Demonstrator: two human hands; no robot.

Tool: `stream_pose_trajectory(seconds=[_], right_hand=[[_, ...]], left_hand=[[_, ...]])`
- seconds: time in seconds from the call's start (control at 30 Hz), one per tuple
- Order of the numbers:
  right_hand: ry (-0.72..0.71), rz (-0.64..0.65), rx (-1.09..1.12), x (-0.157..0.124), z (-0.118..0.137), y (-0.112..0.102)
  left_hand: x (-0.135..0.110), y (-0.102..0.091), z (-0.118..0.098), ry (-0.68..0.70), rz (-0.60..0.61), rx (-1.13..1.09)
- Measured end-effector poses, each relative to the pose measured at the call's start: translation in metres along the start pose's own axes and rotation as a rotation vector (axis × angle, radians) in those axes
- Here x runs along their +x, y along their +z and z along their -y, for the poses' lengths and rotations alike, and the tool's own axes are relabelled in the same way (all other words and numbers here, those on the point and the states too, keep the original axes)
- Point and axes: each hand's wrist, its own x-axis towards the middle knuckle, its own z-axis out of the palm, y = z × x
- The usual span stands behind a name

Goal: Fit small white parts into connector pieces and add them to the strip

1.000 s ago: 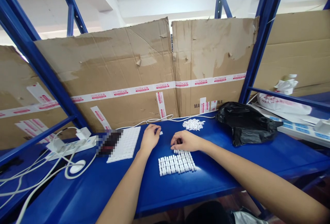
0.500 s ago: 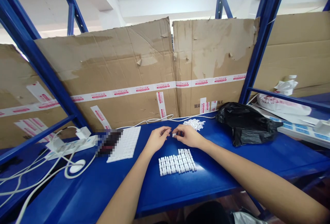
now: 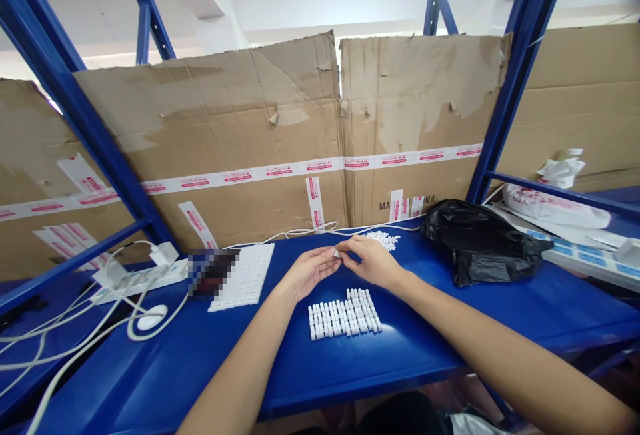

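My left hand is turned partly palm up, its fingers long and close together. My right hand is bent over from the other side, thumb and fingertips pinched. Where the fingertips meet, both hands hold a small white plastic piece; its exact shape is too small to make out. Just behind my right hand lies a pile of loose small white pieces, partly covered by it. Nearer to me, white knobbed strips lie side by side in a block on the blue table.
A black plastic bag lies to the right. On the left are a stack of white strips, a blurred dark object, and a power strip with tangled white cables. Cardboard sheets stand at the back between blue posts.
My hands have come together, and the white piece in my right fingertips now meets my left fingertips. My left fingers have straightened from a curl. The view has shifted slightly.
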Motion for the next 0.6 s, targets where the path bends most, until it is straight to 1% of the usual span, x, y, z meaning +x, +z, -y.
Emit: stream_pose_trajectory(seconds=[0.13, 0.27, 0.33, 0.43, 0.5, 0.57, 0.6], right_hand=[[-0.032, 0.011, -0.117, 0.000, 0.002, 0.002], [-0.034, 0.011, -0.166, 0.004, 0.002, 0.003], [0.009, -0.012, -0.181, 0.007, -0.002, 0.001], [0.151, -0.064, -0.253, 0.009, -0.016, -0.008], [0.277, -0.044, -0.349, 0.007, -0.029, -0.016], [0.372, 0.034, -0.449, 0.002, -0.041, -0.023], [0.392, 0.073, -0.485, 0.000, -0.045, -0.025]], left_hand=[[0.001, -0.004, 0.000, -0.075, 0.049, -0.084], [0.002, -0.004, -0.001, -0.069, 0.062, -0.089], [0.002, -0.003, -0.001, -0.072, 0.055, -0.050], [-0.001, 0.000, -0.001, -0.074, 0.037, 0.025], [-0.001, 0.001, -0.002, 0.003, 0.000, 0.103], [-0.001, 0.002, -0.002, 0.142, -0.054, 0.234], [0.000, 0.001, -0.002, 0.213, -0.082, 0.310]])
